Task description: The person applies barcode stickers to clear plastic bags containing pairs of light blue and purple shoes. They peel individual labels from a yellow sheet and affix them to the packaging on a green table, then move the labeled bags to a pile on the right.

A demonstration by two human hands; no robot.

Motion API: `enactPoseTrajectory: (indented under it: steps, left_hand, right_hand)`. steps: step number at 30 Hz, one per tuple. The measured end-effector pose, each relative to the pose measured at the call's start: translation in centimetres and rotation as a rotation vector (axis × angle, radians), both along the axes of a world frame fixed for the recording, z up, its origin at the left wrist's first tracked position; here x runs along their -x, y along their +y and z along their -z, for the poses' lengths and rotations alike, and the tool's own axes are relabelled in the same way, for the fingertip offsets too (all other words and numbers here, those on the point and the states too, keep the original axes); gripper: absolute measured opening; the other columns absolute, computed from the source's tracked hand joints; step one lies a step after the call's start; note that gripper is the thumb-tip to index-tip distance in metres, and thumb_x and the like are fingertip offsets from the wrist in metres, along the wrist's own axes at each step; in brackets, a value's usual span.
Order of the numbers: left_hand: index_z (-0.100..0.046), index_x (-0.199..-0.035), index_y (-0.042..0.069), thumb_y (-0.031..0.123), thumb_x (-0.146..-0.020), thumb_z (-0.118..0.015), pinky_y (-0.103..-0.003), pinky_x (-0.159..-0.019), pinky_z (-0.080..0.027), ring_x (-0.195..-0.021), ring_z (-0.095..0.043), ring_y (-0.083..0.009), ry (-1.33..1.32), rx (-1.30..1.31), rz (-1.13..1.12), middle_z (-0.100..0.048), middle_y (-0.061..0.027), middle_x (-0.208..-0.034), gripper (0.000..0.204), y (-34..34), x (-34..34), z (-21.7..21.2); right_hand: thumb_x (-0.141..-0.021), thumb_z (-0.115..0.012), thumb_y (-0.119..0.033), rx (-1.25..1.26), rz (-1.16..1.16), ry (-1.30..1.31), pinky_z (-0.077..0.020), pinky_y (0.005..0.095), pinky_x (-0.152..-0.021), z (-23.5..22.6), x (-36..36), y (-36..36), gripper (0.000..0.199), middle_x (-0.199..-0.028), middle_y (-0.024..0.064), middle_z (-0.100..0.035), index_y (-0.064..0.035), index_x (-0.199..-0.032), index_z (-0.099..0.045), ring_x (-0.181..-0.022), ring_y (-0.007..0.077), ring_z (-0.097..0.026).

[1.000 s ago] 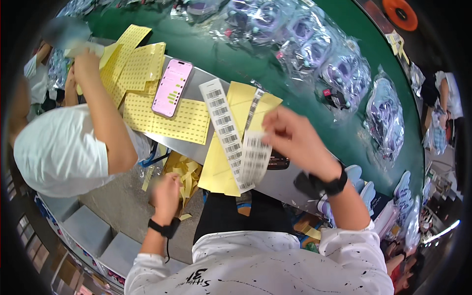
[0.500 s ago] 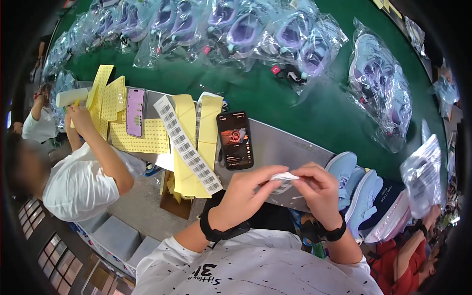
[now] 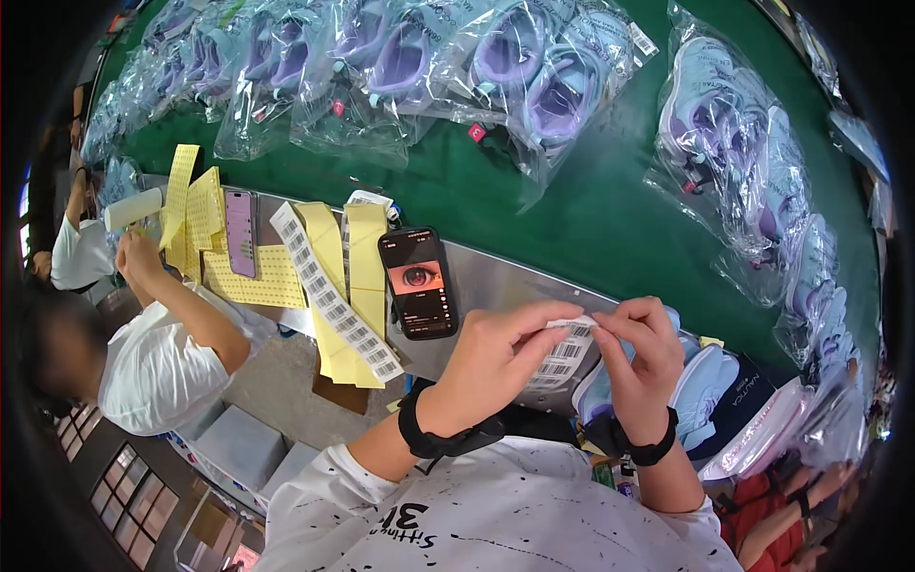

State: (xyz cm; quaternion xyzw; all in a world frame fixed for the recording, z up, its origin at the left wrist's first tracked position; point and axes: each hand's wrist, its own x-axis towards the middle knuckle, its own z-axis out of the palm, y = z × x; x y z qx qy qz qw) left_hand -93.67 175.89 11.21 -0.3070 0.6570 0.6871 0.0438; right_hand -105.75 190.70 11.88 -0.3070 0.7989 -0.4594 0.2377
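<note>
A short strip of white barcode labels [image 3: 560, 358] hangs between my hands above the metal table edge. My left hand [image 3: 498, 355] pinches its upper left edge between thumb and forefinger. At the top right corner, my right hand [image 3: 640, 355] is closed on the same strip with its fingertips. Below and behind the right hand lie light blue shoes [image 3: 703, 389], partly covered by it. To the left of my hands, a black phone [image 3: 419, 283] with a lit screen lies on the metal surface. Beside it rests a long barcode label strip [image 3: 334, 310] on yellow backing sheets [image 3: 366, 257].
Bagged light blue and purple shoes [image 3: 400, 57] line the green belt [image 3: 562, 229]. More bagged shoes [image 3: 724, 133] lie at the right. A co-worker in white [image 3: 172, 353] stands left near yellow label sheets [image 3: 253, 278] and a purple-screened phone [image 3: 241, 234]. Another person in red [image 3: 762, 515] is at right.
The strip in my hands has turned so more barcodes show. My view has shifted, so the table things appear farther left. At right, the bag the person in red held up is lower; more bagged shoes show.
</note>
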Motion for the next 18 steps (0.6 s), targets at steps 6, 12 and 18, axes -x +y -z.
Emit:
enactPoseTrajectory:
  steps: [6, 12, 18]
  left_hand:
    - [-0.062, -0.120, -0.005, 0.000, -0.092, -0.062, -0.023, -0.079, -0.054, -0.091, -0.067, -0.0094, -0.081, -0.221, -0.059, -0.072, -0.0103, -0.103, 0.028, -1.5, 0.5, 0.6]
    - [-0.049, -0.135, -0.004, -0.005, -0.090, -0.062, -0.025, -0.088, -0.053, -0.103, -0.065, -0.0125, -0.050, -0.255, 0.029, -0.059, -0.0157, -0.134, 0.046, -2.3, 0.7, 2.3]
    - [-0.045, -0.135, -0.004, -0.009, -0.089, -0.060, -0.023, -0.085, -0.052, -0.098, -0.065, -0.0125, -0.043, -0.415, -0.102, -0.055, -0.0197, -0.137, 0.049, -4.0, 2.9, 0.7]
  right_hand:
    - [-0.074, -0.074, 0.006, -0.035, -0.100, 0.224, -0.0433, 0.0309, -0.058, 0.1, 0.2, -2.0, 0.026, -0.086, 0.0101, -0.056, -0.0020, -0.098, -0.069, -0.071, 0.0222, -0.056]
    - [-0.070, -0.068, 0.007, -0.122, -0.122, 0.200, -0.0480, 0.0409, -0.076, 1.8, 0.3, -3.0, 0.023, -0.101, 0.0162, -0.058, -0.0009, -0.090, -0.062, -0.093, 0.0333, -0.057]
    - [-0.080, -0.067, 0.005, 0.062, -0.022, -0.109, -0.0493, 0.0377, -0.080, -0.1, 2.2, -4.2, 0.013, -0.110, 0.0154, -0.057, 0.0030, -0.091, -0.061, -0.096, 0.0299, -0.058]
